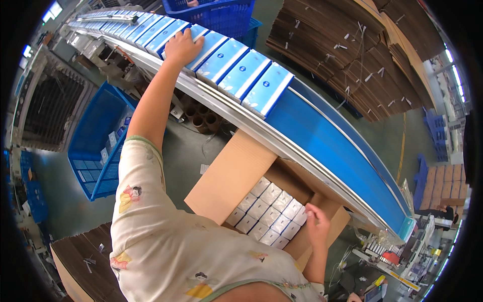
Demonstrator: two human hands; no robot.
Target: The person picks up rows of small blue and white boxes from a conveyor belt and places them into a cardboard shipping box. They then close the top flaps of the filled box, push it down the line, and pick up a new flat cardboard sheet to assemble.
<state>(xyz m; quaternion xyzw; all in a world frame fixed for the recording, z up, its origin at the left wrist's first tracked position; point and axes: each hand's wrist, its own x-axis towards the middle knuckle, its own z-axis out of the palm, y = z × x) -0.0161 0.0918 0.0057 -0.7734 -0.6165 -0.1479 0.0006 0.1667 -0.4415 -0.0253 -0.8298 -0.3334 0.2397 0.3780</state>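
My left hand [183, 49] lies over the blue-and-white packs in the row on the conveyor, its fingers slightly apart. Next to it stand several more blue packs [243, 69], side by side toward the right end of the row. My right hand [317, 222] is over the right side of an open cardboard box [234, 176], with bent fingers a little apart and nothing visible in them. Inside the box, small white packs with blue edges [271, 204] sit in close rows. The right fingertips are close to the rightmost packs; whether they touch I cannot tell.
A blue conveyor belt [322, 143] curves from upper left to lower right, its metal rail beside the box. Blue crates [93, 151] stand at left and behind. Flattened cardboard [337, 50] is stacked beyond the belt. Machinery [397, 256] stands at lower right.
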